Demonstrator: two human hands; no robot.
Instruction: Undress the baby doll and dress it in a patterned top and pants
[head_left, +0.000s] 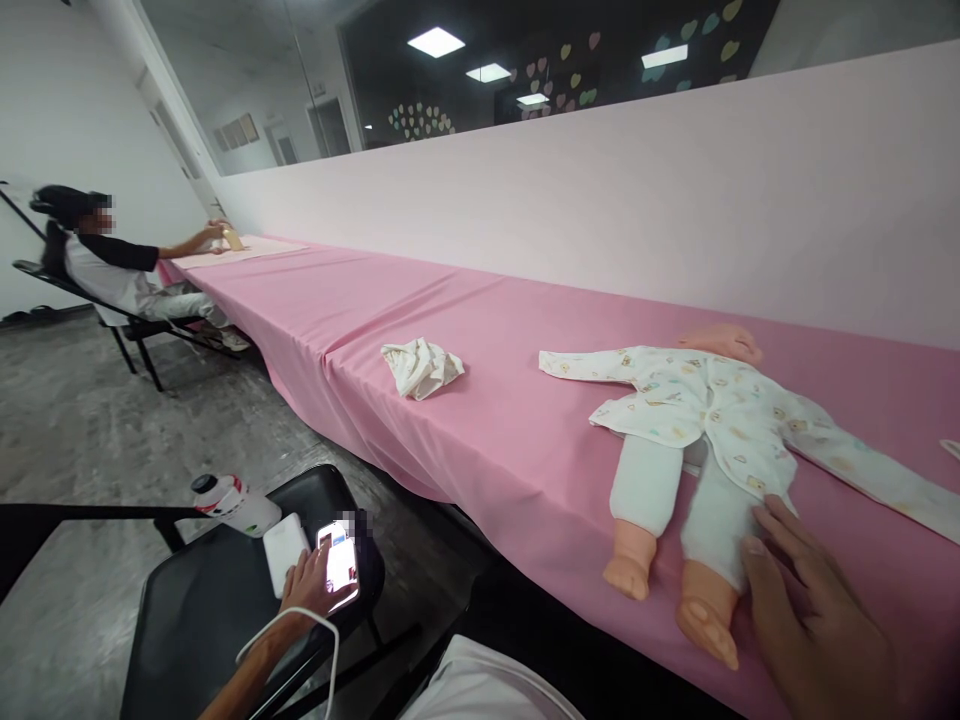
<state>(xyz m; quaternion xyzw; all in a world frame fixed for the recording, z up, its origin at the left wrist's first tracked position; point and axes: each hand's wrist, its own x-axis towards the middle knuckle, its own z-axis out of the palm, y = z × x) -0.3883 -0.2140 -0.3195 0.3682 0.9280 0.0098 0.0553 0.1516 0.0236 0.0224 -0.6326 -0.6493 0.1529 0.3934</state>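
Observation:
My left hand reaches down to the chair at my left, its fingers stretched over the lit screen of a phone. A white cable loops around that wrist. On the pink table lies a baby doll on its back, in a white printed top and white leggings. Its long sleeves are spread out to both sides, and the feet are bare. My right hand is beside the doll's leg nearer me, fingers apart, with fingertips at the legging and top hem. A crumpled white cloth lies left of the doll.
On the black chair are a white power bank and a bottle with a dark cap. The long pink tablecloth runs along a wall below a window. Another person sits at the far end, hands on a tan object.

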